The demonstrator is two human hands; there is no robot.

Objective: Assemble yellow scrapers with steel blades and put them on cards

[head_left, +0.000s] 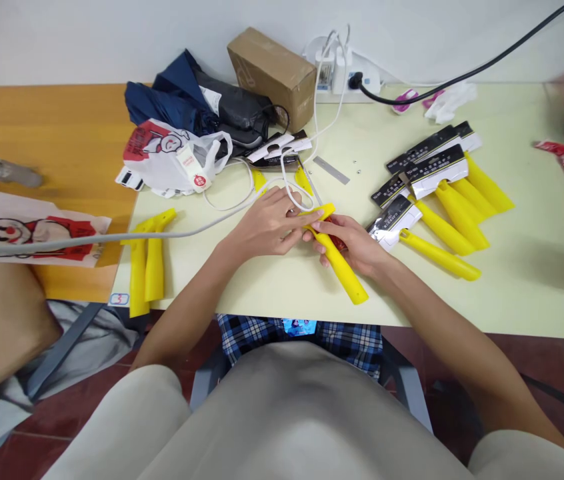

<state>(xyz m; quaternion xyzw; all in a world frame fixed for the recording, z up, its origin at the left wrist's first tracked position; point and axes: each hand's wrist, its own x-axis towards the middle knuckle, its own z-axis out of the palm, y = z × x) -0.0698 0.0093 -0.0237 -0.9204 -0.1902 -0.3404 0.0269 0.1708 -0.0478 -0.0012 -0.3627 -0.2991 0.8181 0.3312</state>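
A yellow plastic scraper handle [345,270] lies slantwise in front of me, its wide head pointing up and left. My left hand [282,223] is closed at that head, fingers pressed on it. My right hand [355,243] grips the same handle from the right, just below the head. Something red, partly hidden, shows between the right fingers and the handle. Beyond my hands lies a flat metal strip [331,170], with a few tiny metal bits close by. More yellow scraper parts [303,179] show just behind my left hand, partly covered by a cable.
Carded yellow scrapers [455,217] are piled on the right. Two loose yellow scraper handles [155,260] rest at the left front edge. A white cable [202,230] crosses the table. Behind stand a cardboard box [275,73], a plastic bag [162,160] and a power strip [369,83].
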